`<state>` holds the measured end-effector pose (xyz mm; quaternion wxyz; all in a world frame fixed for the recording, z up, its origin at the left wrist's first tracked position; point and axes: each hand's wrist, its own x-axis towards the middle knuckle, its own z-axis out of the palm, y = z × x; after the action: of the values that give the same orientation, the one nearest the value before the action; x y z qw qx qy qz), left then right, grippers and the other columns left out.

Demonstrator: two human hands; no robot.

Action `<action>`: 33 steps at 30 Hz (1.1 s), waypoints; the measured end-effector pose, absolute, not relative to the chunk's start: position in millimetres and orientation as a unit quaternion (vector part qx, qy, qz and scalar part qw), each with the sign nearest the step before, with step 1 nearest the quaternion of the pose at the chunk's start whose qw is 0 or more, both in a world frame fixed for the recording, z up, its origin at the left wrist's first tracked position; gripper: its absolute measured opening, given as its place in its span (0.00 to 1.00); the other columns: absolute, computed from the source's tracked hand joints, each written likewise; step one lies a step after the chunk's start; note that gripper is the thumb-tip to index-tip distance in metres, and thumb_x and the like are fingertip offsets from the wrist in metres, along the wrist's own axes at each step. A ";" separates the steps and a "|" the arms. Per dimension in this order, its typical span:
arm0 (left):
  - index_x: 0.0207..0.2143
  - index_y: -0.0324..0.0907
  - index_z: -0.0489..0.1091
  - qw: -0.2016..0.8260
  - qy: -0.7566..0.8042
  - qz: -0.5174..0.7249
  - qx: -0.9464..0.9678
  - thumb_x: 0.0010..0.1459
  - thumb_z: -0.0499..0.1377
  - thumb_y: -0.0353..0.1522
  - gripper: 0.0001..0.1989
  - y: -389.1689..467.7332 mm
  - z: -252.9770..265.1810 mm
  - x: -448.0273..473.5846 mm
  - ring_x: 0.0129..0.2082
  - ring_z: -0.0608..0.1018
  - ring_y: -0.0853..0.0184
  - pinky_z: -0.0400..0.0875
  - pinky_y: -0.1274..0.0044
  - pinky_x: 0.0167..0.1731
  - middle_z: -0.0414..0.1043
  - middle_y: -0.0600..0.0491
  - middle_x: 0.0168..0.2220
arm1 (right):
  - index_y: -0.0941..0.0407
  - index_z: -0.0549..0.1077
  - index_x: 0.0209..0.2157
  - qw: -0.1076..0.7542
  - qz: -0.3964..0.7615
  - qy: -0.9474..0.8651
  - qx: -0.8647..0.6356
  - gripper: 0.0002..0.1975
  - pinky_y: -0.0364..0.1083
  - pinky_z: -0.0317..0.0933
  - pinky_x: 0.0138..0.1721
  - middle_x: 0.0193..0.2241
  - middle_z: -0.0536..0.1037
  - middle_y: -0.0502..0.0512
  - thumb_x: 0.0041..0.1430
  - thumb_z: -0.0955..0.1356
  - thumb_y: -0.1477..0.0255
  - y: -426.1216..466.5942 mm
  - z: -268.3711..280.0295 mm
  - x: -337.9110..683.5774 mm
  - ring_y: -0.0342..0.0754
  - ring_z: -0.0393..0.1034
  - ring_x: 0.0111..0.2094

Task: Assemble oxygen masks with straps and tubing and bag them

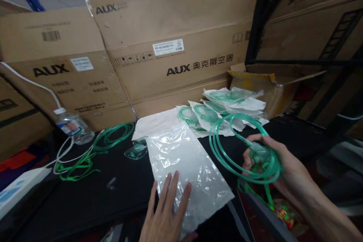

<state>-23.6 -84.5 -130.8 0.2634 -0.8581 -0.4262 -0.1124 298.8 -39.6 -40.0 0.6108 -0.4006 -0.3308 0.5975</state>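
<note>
My left hand lies with spread fingers on a clear-fronted pouch, which looks flat and slopes over the table's front edge. In my right hand is an oxygen mask with coiled green tubing, raised to the right of the pouch. The fingers wrap round the coil and the clear mask part, and a green strap dangles below. Just left of the pouch's top rests a clear mask piece. Another loop of green tubing and a tangle of green straps lie farther left.
Packed pouches with green tubing are piled at the back right, before an open cardboard box. Large cartons wall off the back. A plastic bottle, white cable and power strip stand left on the black table.
</note>
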 end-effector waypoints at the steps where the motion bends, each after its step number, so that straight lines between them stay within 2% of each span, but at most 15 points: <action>1: 0.72 0.48 0.54 0.261 -0.425 -0.116 -0.859 0.55 0.66 0.53 0.48 -81.8 -131.8 -27.1 0.66 0.67 0.40 0.67 0.50 0.60 0.60 0.36 0.69 | 0.51 0.74 0.39 0.609 0.600 -0.334 -0.397 0.14 0.51 0.75 0.26 0.22 0.81 0.53 0.62 0.69 0.54 -39.5 -40.5 298.7 0.54 0.77 0.22; 6: 0.72 0.42 0.54 0.263 -0.398 -0.142 -0.867 0.51 0.63 0.61 0.55 -65.9 -117.5 -43.2 0.63 0.71 0.39 0.72 0.51 0.55 0.61 0.34 0.68 | 0.52 0.73 0.40 0.619 0.599 -0.328 -0.388 0.14 0.48 0.73 0.24 0.21 0.81 0.53 0.64 0.69 0.56 -41.6 -38.9 292.6 0.52 0.76 0.21; 8: 0.71 0.42 0.56 0.248 -0.394 -0.159 -0.871 0.52 0.61 0.62 0.53 -60.9 -106.1 -43.9 0.63 0.71 0.38 0.73 0.49 0.54 0.62 0.35 0.68 | 0.51 0.73 0.39 0.616 0.602 -0.333 -0.382 0.14 0.48 0.72 0.23 0.21 0.81 0.53 0.64 0.69 0.55 -42.7 -37.7 290.5 0.52 0.76 0.19; 13: 0.66 0.48 0.65 0.185 -0.421 -0.186 -0.868 0.67 0.57 0.48 0.29 -51.6 -81.8 -39.0 0.62 0.75 0.48 0.72 0.53 0.58 0.69 0.44 0.65 | 0.52 0.72 0.38 0.605 0.608 -0.347 -0.380 0.16 0.49 0.73 0.22 0.20 0.81 0.53 0.61 0.70 0.54 -42.6 -34.6 291.4 0.53 0.76 0.19; 17: 0.59 0.46 0.73 0.138 -0.422 -0.202 -0.873 0.70 0.55 0.44 0.21 -47.5 -71.4 -36.6 0.56 0.80 0.53 0.78 0.61 0.54 0.76 0.45 0.59 | 0.52 0.72 0.38 0.602 0.608 -0.360 -0.372 0.16 0.49 0.73 0.23 0.21 0.81 0.53 0.60 0.70 0.54 -41.6 -33.8 291.7 0.53 0.77 0.19; 20: 0.56 0.47 0.76 0.101 -0.411 -0.188 -0.886 0.71 0.53 0.43 0.19 -46.2 -65.3 -36.0 0.52 0.83 0.56 0.80 0.65 0.52 0.79 0.48 0.56 | 0.51 0.71 0.39 0.602 0.613 -0.356 -0.368 0.14 0.51 0.74 0.22 0.22 0.82 0.52 0.63 0.68 0.55 -42.7 -33.9 290.4 0.54 0.78 0.19; 24: 0.55 0.47 0.76 0.039 -0.404 -0.165 -0.899 0.71 0.54 0.43 0.19 -40.7 -60.0 -39.4 0.52 0.83 0.56 0.80 0.66 0.52 0.79 0.49 0.56 | 0.48 0.69 0.41 0.579 0.630 -0.357 -0.375 0.14 0.53 0.72 0.13 0.24 0.82 0.51 0.66 0.65 0.53 -46.6 -31.4 288.8 0.58 0.78 0.19; 30: 0.57 0.50 0.76 -0.064 -0.392 -0.156 -0.904 0.70 0.57 0.38 0.16 -29.8 -56.4 -47.6 0.54 0.82 0.59 0.74 0.69 0.59 0.77 0.53 0.58 | 0.48 0.69 0.42 0.522 0.677 -0.367 -0.366 0.15 0.48 0.67 0.07 0.25 0.83 0.54 0.66 0.65 0.52 -51.1 -32.0 286.6 0.58 0.78 0.18; 33: 0.60 0.51 0.74 -0.094 -0.402 -0.141 -0.900 0.70 0.56 0.34 0.19 -30.1 -49.0 -45.3 0.55 0.81 0.59 0.73 0.68 0.59 0.76 0.53 0.59 | 0.50 0.69 0.42 0.474 0.710 -0.390 -0.345 0.17 0.45 0.67 0.10 0.24 0.83 0.56 0.67 0.64 0.51 -53.6 -35.4 283.6 0.56 0.78 0.18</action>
<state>-45.3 -30.1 -49.0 -0.0940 -0.8999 -0.4018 -0.1411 283.6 -53.6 -35.4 0.4737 -0.3450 -0.3900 0.7103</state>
